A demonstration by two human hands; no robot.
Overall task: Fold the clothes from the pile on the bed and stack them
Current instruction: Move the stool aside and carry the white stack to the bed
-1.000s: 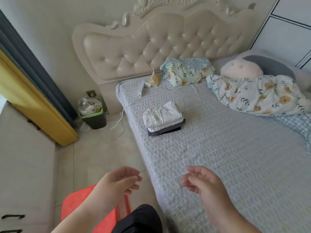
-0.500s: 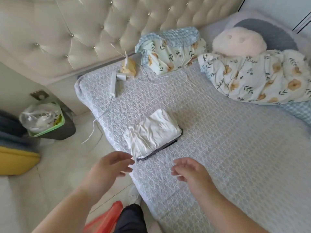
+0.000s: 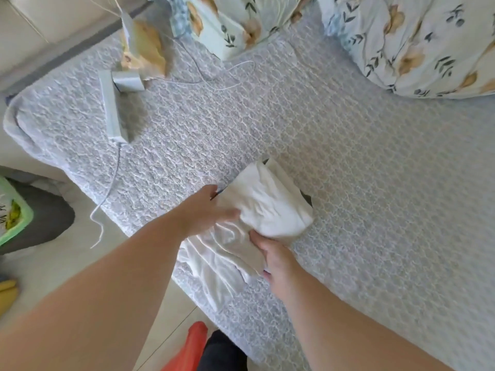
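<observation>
A white garment (image 3: 257, 210) lies on the grey quilted bed (image 3: 361, 183), partly unfolded, with one end trailing over the bed's left edge. A dark folded piece (image 3: 306, 197) shows just under its far side. My left hand (image 3: 206, 210) rests on the garment's left part, fingers closed into the cloth. My right hand (image 3: 273, 254) grips the garment's near edge from the right. Both hands touch the same white garment.
A white power strip (image 3: 111, 108) with a plug and cable lies near the bed's top left corner. Floral bedding (image 3: 417, 38) and a floral pillow (image 3: 227, 20) sit at the head of the bed. A green-rimmed bin (image 3: 16, 218) stands on the floor at left. A red stool (image 3: 187, 349) is below.
My head has moved closer and lower over the bed. Both hands reached forward from empty air and took hold of the white garment, which has come partly unfolded toward the bed's edge.
</observation>
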